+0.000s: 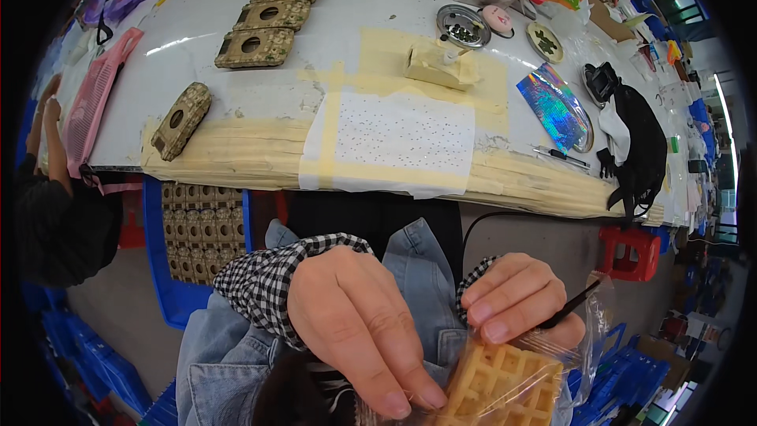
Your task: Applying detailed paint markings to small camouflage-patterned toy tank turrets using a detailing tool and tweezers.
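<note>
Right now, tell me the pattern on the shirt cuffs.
Black-and-white check on the cuffs, clearest in the head view, above the left hand.

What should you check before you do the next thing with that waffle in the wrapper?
1. Left hand pinching the clear wrapper: ok.
2. Right hand gripping the wrapper's upper edge: ok.
3. Waffle inside the wrapper: ok.
4. Thin black tool safely tucked in the right hand: cannot tell, only its tip shows.
5. Wrapper opened: cannot tell.
6. Waffle over the lap, away from the cluttered table: ok.
</note>
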### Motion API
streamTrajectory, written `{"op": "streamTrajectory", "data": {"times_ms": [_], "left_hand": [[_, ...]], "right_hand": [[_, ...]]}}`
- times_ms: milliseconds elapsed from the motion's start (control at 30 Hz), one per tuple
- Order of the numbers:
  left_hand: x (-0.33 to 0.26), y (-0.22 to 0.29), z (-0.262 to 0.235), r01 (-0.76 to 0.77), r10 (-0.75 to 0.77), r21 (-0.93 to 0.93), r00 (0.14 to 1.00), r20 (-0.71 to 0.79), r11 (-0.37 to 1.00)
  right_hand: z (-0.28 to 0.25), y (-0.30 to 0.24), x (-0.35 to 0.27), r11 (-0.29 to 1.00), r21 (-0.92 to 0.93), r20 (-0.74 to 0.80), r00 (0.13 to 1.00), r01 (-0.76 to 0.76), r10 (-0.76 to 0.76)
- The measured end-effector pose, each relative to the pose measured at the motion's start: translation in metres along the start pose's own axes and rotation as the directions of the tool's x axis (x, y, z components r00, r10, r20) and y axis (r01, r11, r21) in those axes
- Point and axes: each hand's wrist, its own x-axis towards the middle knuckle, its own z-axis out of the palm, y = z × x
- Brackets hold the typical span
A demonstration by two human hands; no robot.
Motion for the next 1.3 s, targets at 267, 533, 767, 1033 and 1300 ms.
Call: {"op": "streamTrajectory", "data": {"times_ms": [267,533,767,1033,1300], "left_hand": [[-0.003,0.009,-0.002,0.033,-0.035,0.096,0.999,0.020,0.995],[0.001,0.003,-0.004,-0.060,0.058,0.182,0.998,0.015,0.982],[0.011,0.008,0.012,0.024,-0.022,0.054,0.999,-0.044,0.998],[0.009,0.009,0.009,0.052,-0.047,0.102,0.998,-0.047,0.993],[-0.002,-0.015,0.003,-0.205,0.247,0.235,0.955,-0.165,0.950]], "right_hand": [[-0.003,0.000,0.001,0.963,-0.221,0.043,0.988,0.157,-0.151],[0.000,-0.004,0.005,0.948,-0.282,0.000,0.988,0.148,-0.155],[0.004,-0.013,0.000,0.910,-0.347,-0.015,0.969,0.228,-0.248],[0.010,-0.006,0.004,0.932,-0.296,-0.071,0.968,0.211,-0.242],[-0.011,-0.008,0.009,0.948,-0.309,-0.004,0.996,0.084,-0.089]]}}
